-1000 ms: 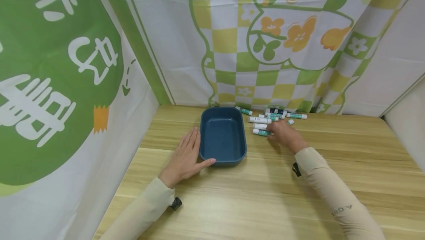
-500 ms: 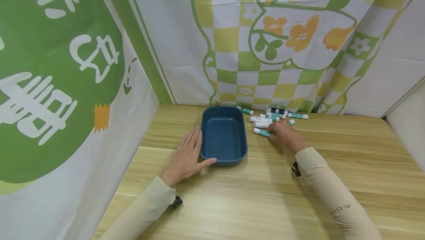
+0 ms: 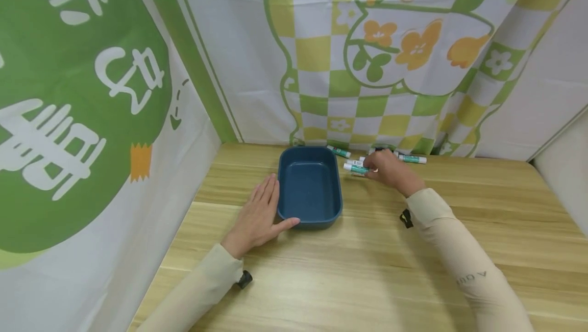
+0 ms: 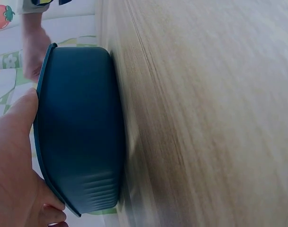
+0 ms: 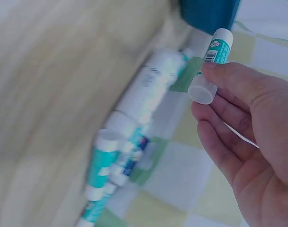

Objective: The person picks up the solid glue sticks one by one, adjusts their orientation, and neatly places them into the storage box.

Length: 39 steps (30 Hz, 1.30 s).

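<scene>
My right hand (image 3: 390,169) pinches a teal-and-white glue stick (image 3: 356,169) between thumb and fingers. In the right wrist view this glue stick (image 5: 220,48) is lifted off the table, its clear end facing the camera. Below it lie several other sticks, among them a larger white one (image 5: 146,90) and a teal-labelled one (image 5: 102,161). To the left stands a deep blue rectangular bin (image 3: 309,186) with nothing in it. My left hand (image 3: 254,220) rests along the bin's left side, fingers straight, thumb on the near rim; the left wrist view shows its outer wall (image 4: 82,123).
One glue stick (image 3: 339,151) lies behind the bin's right corner, another (image 3: 412,159) right of my right hand. A patterned curtain (image 3: 358,92) hangs at the back edge of the wooden table (image 3: 321,281). A green-and-white cloth (image 3: 78,133) covers the left side.
My right hand has picked the nearest glue stick up from the table and moved it slightly back and left. My left hand and the bin have stayed in place.
</scene>
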Available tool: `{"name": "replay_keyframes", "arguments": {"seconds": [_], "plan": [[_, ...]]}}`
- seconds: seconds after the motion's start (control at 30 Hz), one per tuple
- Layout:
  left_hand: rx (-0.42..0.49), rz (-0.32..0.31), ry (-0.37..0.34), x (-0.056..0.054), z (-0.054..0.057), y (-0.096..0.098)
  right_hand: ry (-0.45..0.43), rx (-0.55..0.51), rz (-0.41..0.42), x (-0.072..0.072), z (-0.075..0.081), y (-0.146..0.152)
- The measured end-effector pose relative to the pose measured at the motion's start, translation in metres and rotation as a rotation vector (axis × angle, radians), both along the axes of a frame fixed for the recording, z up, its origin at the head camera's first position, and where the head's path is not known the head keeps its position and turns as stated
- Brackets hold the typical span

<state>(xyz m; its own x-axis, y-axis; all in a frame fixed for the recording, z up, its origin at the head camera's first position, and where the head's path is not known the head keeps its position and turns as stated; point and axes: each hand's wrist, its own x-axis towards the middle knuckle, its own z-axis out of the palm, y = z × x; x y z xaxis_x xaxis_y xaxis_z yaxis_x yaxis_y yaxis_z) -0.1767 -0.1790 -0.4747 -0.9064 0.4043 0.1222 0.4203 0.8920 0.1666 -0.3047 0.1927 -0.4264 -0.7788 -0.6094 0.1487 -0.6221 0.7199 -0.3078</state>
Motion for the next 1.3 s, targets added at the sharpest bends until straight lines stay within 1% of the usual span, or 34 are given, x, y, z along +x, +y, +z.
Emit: {"name": "replay_keyframes", "arguments": {"seconds": [0.13, 0.3, 0.4, 0.53, 0.67, 0.77, 0.87, 1.0, 1.07, 1.3], "plan": [[-0.008, 0.008, -0.006, 0.001, 0.001, -0.002, 0.004, 0.009, 0.001, -0.005, 0.016, -0.015], [-0.015, 0.021, -0.027, 0.001, 0.000, -0.005, -0.013, 0.021, 0.021, -0.008, 0.031, -0.038], [-0.010, 0.026, -0.026, 0.002, -0.001, -0.007, -0.007, 0.020, 0.039, -0.009, 0.036, -0.052], [-0.004, 0.030, -0.020, 0.002, -0.001, -0.008, 0.024, 0.022, 0.065, -0.013, 0.038, -0.071], [-0.006, 0.031, -0.016, 0.003, 0.000, -0.008, 0.064, 0.020, 0.082, -0.016, 0.032, -0.089], [-0.019, 0.030, -0.022, 0.003, 0.001, -0.008, 0.114, 0.024, 0.105, -0.019, 0.024, -0.101], [-0.024, 0.024, -0.028, 0.002, 0.001, -0.007, 0.139, 0.021, 0.116, -0.022, 0.014, -0.109], [-0.031, 0.019, -0.031, 0.001, 0.001, -0.006, 0.116, 0.017, 0.107, -0.026, 0.002, -0.117], [-0.036, 0.017, -0.031, 0.001, 0.001, -0.005, 0.106, 0.031, 0.088, -0.027, -0.003, -0.119], [-0.046, 0.012, -0.039, 0.001, 0.001, -0.003, 0.103, 0.119, 0.037, -0.033, -0.019, -0.124]]}}
